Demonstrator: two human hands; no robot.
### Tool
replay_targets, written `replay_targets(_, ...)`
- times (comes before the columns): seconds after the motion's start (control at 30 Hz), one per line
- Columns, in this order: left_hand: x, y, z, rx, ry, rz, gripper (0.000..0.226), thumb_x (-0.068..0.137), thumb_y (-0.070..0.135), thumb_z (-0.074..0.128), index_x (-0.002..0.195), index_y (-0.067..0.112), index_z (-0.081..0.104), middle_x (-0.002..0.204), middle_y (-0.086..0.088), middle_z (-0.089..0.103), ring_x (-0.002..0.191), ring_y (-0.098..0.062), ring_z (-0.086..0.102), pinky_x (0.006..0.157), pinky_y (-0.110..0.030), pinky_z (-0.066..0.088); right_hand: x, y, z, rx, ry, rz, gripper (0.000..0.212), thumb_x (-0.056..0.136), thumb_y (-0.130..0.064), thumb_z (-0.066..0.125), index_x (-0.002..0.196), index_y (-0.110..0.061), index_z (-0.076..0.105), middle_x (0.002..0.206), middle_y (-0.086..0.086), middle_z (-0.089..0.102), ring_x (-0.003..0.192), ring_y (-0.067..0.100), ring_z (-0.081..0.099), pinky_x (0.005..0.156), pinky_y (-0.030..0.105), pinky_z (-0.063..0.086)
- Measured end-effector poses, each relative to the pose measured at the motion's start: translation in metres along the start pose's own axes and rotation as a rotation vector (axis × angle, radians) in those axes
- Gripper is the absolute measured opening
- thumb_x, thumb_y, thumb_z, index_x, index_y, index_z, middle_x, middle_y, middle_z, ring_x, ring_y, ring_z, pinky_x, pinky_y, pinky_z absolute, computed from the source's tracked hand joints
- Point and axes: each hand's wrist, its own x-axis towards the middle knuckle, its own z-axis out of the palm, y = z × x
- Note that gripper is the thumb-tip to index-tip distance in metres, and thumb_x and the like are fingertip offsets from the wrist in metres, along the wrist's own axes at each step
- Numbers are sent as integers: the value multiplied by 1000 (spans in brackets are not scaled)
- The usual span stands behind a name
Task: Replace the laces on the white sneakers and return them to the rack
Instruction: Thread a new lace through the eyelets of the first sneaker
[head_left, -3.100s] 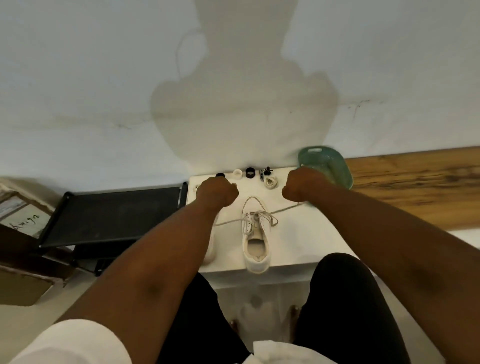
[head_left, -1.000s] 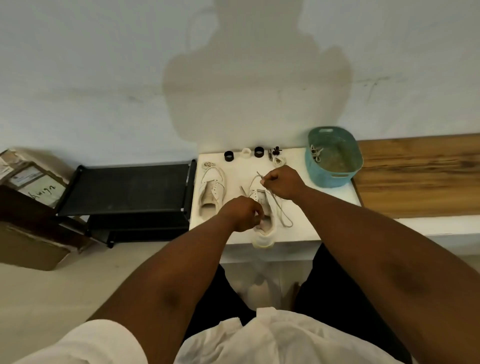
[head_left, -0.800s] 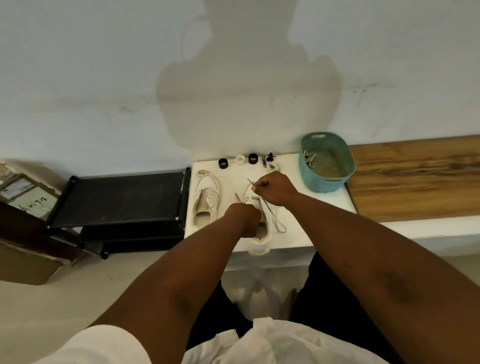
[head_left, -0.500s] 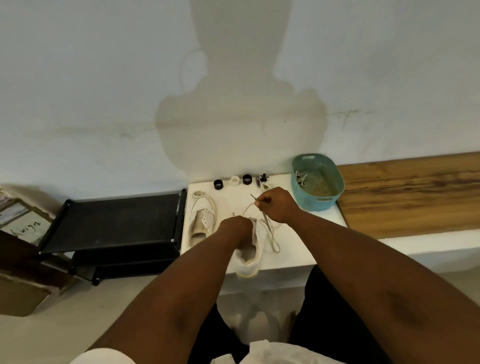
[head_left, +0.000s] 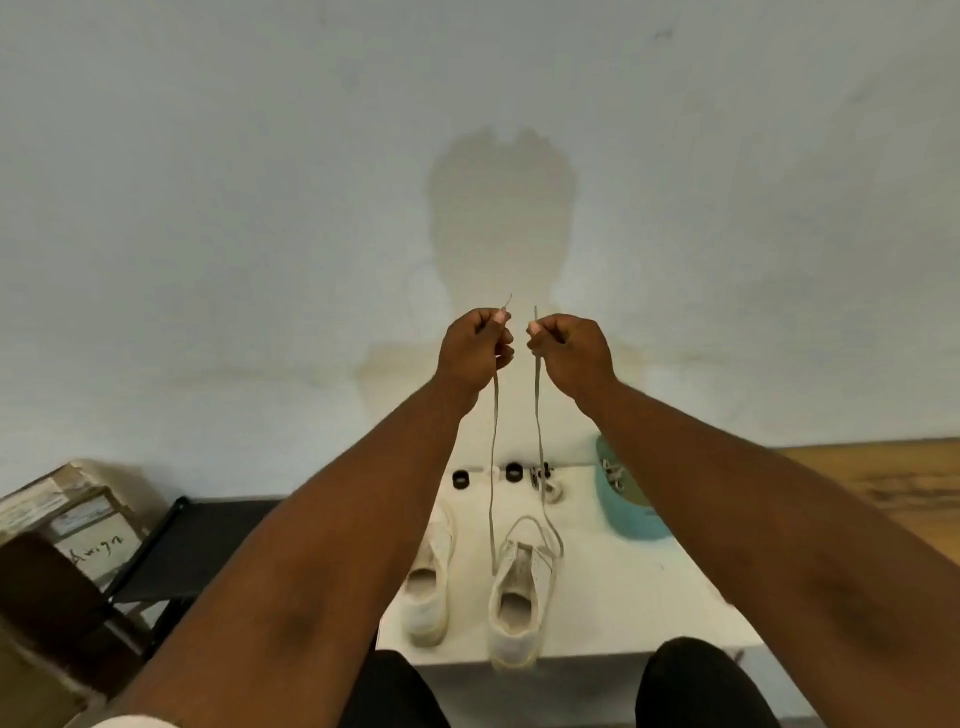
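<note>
Both hands are raised well above the table, each pinching one end of the lace: left hand gripping the left end, right hand the right. The two strands are hanging taut down to the right sneaker, directly below the hands, apparently to even the ends. How many eyelets are threaded is hard to judge from here; probably only the lowest. The left sneaker is sitting below and left of the hands, seemingly unlaced. Remaining: lacing both shoes, then moving them to the black rack, far left.
</note>
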Motion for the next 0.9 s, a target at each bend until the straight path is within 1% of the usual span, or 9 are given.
replay_targets(0.1,0,40,5,-53,44,61,20,105,26,56,109,11,69,86,-1,71,82,-16,68,83,-36,60,8,-46,-11,46,54,-55,19,99,-25,62,83,-25,73,79,-5,74,84,17,71,88,38,57)
replay_targets(0.27,-4,86,18,-108,105,128,16,103,29,60,103,18,72,97,2,76,94,-15,69,86,-36,60,15,-94,-25,94,111,-130,22,100,-25,60,88,-14,74,78,-2,74,79,16,72,84,40,59)
replay_targets(0.33,-3,103,23,-114,119,147,16,102,29,61,102,18,73,100,2,77,96,-15,69,86,-36,60,19,-109,-30,124,125,-143,21,100,-26,60,90,-13,74,80,-2,74,78,14,73,85,42,60)
replay_targets(0.43,-3,126,29,-111,132,184,16,100,28,65,99,16,75,99,-2,77,88,-14,68,84,-38,60,26,-133,-38,144,149,-165,21,100,-28,61,87,-17,74,79,-3,75,78,15,73,85,42,60)
replay_targets(0.53,-2,139,34,-130,155,196,16,98,26,67,94,13,74,88,-4,72,76,-15,63,82,-40,60,31,-152,-44,94,176,-191,24,100,-28,60,84,-19,74,76,-3,73,77,17,71,82,39,59)
replay_targets(0.63,-2,143,37,-157,176,190,15,97,27,69,93,14,74,85,-1,70,77,-16,63,82,-40,60,32,-160,-47,72,171,-204,25,99,-27,60,82,-18,75,76,3,73,79,24,71,81,43,59)
replay_targets(0.7,-2,142,38,-175,194,183,15,97,28,69,93,15,75,84,-1,69,77,-15,63,82,-39,59,32,-160,-47,76,156,-204,25,99,-27,61,79,-21,75,78,4,74,80,25,71,82,44,59)
replay_targets(0.8,-3,141,40,-200,225,183,14,98,28,68,95,17,75,84,4,70,78,-13,63,84,-37,59,31,-158,-45,84,147,-198,29,98,-28,63,71,-34,72,79,1,75,82,23,72,85,44,60)
replay_targets(0.9,-3,141,40,-193,254,185,14,99,30,67,94,20,75,88,5,72,82,-12,65,87,-35,59,31,-158,-42,102,138,-193,30,98,-27,65,71,-38,72,80,-5,76,83,19,74,87,43,60)
